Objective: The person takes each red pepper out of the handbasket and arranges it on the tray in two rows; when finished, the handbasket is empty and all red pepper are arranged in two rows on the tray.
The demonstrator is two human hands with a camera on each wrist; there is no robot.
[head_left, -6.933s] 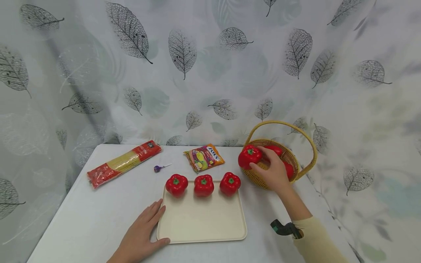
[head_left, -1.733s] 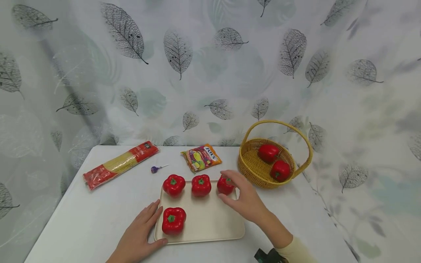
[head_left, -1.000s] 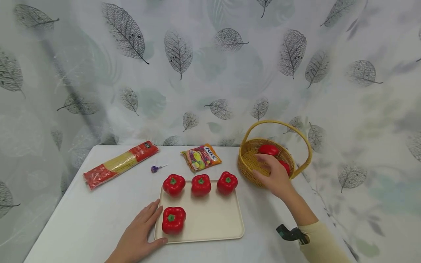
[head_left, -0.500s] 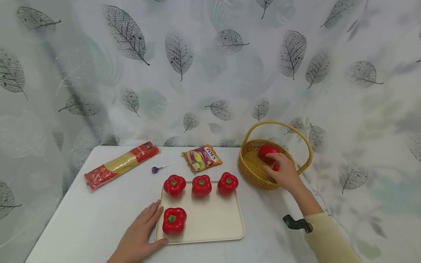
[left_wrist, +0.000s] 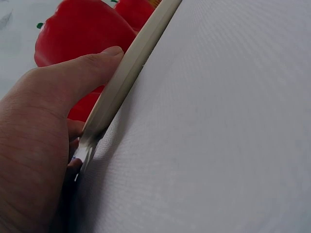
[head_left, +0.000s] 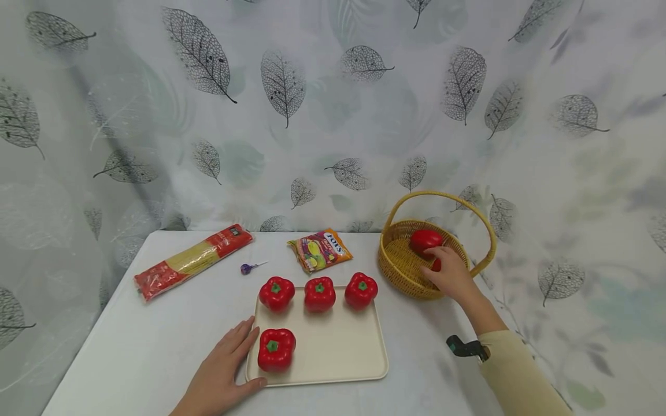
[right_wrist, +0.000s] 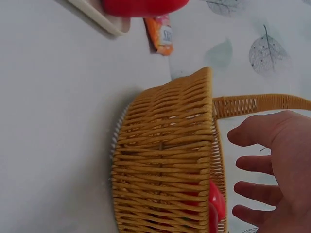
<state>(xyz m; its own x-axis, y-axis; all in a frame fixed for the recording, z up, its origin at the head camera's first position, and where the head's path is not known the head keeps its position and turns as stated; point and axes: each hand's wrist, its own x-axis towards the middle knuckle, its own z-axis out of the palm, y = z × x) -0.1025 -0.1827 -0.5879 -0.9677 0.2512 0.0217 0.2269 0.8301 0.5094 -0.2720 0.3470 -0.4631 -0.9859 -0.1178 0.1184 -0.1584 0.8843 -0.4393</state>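
Note:
In the head view my left hand [head_left: 221, 368] rests at the near-left corner of a cream tray [head_left: 338, 352], its fingers along the side and the thumb against the front rim. On the tray, red bell peppers stand in a back row, with another bell pepper [head_left: 276, 350] at the front left. My right hand [head_left: 451, 276] is over the wicker basket [head_left: 403, 274], which contains two red peppers, one a red pepper [head_left: 425, 238] towards the back. The nearer one is mostly hidden by that hand. In the right wrist view the right hand [right_wrist: 286, 165] has spread fingers above the basket's rim, holding nothing.
A packet of noodles [head_left: 193, 261] lies at the back left of the white table [head_left: 130, 346]. Beside it is a purple lollipop [head_left: 247, 268], and a Fox's candy bag [head_left: 321, 251] lies behind the tray. The basket's tall handle [head_left: 442, 194] arches over its opening.
A pepper formerly in my right hand now stands at the tray's front left. The right hand has since gone back from the back-right pepper to the basket. My left hand stays put.

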